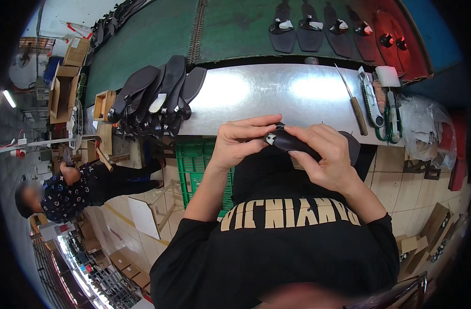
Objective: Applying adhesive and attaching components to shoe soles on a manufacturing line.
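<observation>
A black sandal [293, 143] with a small white patch near one end is held above the near edge of the metal worktop. My right hand [328, 157] wraps round its strap side, thumb below and fingers on top. At the white-patched end, my left hand [241, 141] pinches the sandal between thumb and fingers. Part of the dark sole shows past my right wrist; the rest is hidden by my hands. To the left, a pile of black sandals [158, 98] lies on the metal worktop [230, 110].
Beyond the worktop, a green conveyor belt [235, 31] carries several sandals [310, 36]. On the right lie an awl [356, 110], a utility knife [372, 103], green-handled scissors [394, 121] and a plastic bag [426, 129]. A green crate [191, 165] stands below. Another person [65, 190] stands left.
</observation>
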A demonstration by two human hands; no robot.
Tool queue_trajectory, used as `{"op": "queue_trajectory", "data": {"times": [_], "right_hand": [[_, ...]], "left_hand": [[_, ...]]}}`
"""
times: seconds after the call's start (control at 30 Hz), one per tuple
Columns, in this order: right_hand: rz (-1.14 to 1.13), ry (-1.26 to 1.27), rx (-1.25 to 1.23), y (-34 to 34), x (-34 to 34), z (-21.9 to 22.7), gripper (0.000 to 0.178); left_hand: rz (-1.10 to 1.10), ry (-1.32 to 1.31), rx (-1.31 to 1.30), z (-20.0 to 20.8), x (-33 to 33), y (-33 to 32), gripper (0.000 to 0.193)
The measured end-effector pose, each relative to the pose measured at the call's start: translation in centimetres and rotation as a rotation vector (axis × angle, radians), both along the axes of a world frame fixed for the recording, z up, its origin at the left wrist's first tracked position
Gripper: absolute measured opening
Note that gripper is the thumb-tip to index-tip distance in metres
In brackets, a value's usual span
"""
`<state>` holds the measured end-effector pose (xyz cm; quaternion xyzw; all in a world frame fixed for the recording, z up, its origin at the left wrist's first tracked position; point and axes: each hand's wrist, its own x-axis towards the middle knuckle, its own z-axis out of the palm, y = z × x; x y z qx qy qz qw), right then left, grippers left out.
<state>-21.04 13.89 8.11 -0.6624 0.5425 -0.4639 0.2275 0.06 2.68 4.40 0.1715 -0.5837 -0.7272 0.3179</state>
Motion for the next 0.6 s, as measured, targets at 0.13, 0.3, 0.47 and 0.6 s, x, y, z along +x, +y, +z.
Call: {"op": "queue_trajectory", "data": {"times": [0.13,0.3,0.47,0.6], "right_hand": [[-0.015,0.081,-0.014,0.1,0.3,-0.4,0.04],[-0.043,0.103,0.061,0.0,0.4,-0.9,0.039],[-0.112,-0.239,0.223,0.1,0.7,-2.6,0.03],[-0.077,-0.095,0.127,0.1,0.6,-3.1,0.023]], "left_hand": [[-0.053,-0.003,-0.027,-0.2,0.1,0.0,0.038],[0.023,-0.109,0.018,0.0,-0.8,1.0,0.038],[0.103,-0.182,0.222,-0.2,-1.5,2.0,0.039],[0.121,-0.213,0.207,-0.2,-1.8,2.4,0.041]]}}
